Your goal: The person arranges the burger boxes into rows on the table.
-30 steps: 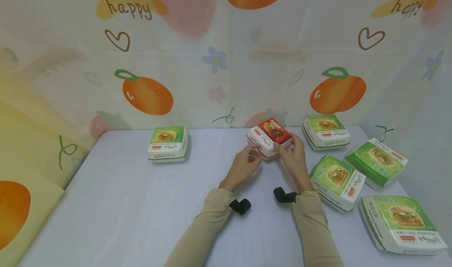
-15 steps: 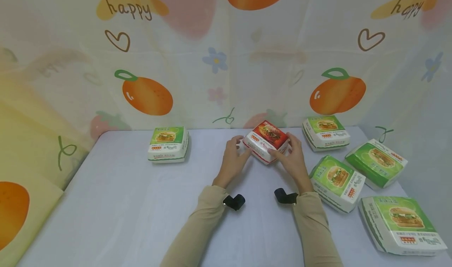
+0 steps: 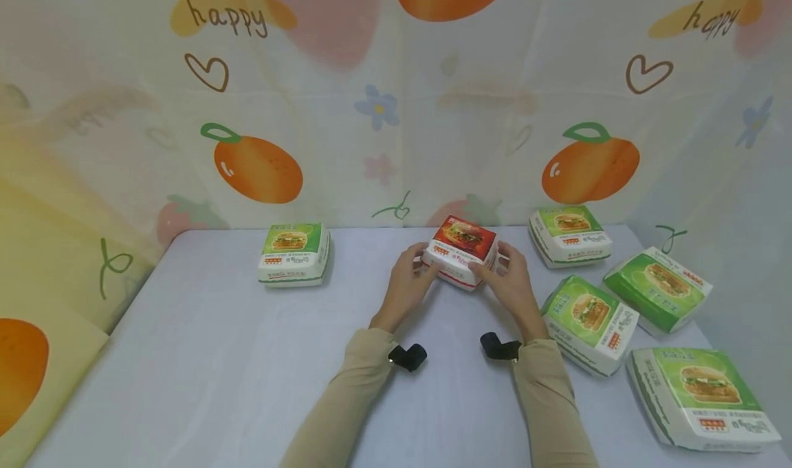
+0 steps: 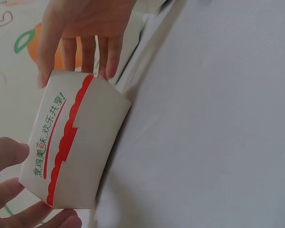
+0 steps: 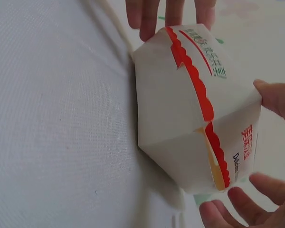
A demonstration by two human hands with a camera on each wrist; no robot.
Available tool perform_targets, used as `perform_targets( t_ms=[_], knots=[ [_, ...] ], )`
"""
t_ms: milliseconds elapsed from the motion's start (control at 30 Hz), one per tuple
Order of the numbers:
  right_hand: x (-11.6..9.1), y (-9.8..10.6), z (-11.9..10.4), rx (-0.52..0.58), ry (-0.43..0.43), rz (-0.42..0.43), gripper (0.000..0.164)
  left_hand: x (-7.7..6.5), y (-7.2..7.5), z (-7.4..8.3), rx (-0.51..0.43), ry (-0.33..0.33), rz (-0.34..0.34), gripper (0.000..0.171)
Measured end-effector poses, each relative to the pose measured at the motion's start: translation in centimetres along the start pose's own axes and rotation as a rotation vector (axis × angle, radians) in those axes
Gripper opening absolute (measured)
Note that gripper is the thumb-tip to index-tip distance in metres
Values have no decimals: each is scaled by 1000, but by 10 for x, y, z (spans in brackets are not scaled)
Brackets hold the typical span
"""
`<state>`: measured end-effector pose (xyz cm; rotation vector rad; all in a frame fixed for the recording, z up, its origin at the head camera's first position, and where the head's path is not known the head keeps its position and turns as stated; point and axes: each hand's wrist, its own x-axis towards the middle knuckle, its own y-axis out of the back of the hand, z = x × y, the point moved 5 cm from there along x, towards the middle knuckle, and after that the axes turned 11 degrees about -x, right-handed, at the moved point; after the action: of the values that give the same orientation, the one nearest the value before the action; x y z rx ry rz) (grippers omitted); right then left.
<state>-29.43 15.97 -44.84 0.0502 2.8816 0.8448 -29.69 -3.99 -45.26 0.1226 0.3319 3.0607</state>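
Note:
A small burger box [image 3: 464, 239] with a red top and white sides stands near the back of the table, turned slightly askew. My left hand [image 3: 403, 286] holds its left side, the thumb at the front left corner. On the other side my right hand [image 3: 512, 286] grips the box, with its thumb on the front face and fingers around the right side. Seen from the left wrist, the white front wall [image 4: 76, 142] carries a scalloped red band and green lettering. In the right wrist view the lid's flap [image 5: 216, 156] stands slightly apart at one side.
One green burger box [image 3: 293, 255] sits at the back left. Several more stand at the right: one at the back [image 3: 569, 236], two at mid-right [image 3: 590, 324], and one near the front [image 3: 705, 399]. A printed cloth [image 3: 396, 159] hangs behind the white table [image 3: 216, 372].
The red-topped box has turned so its front faces me more squarely, and it has shifted slightly nearer. My left hand has gone from the front corner to the box's left side.

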Motion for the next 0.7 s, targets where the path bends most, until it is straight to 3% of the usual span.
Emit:
perform_targets(
  t_ms=[233,467,700],
  knots=[
    [0,-5,-3,-15,71,-14,74,-6,6,-1,7,3,33,48],
    [-3,-14,-11,-47,58,-89,84,-12,18,0,-10,-22,70,41],
    [-4,-25,-14,-72,102,-145,90,-15,29,-8,10,23,96,41]
  ],
)
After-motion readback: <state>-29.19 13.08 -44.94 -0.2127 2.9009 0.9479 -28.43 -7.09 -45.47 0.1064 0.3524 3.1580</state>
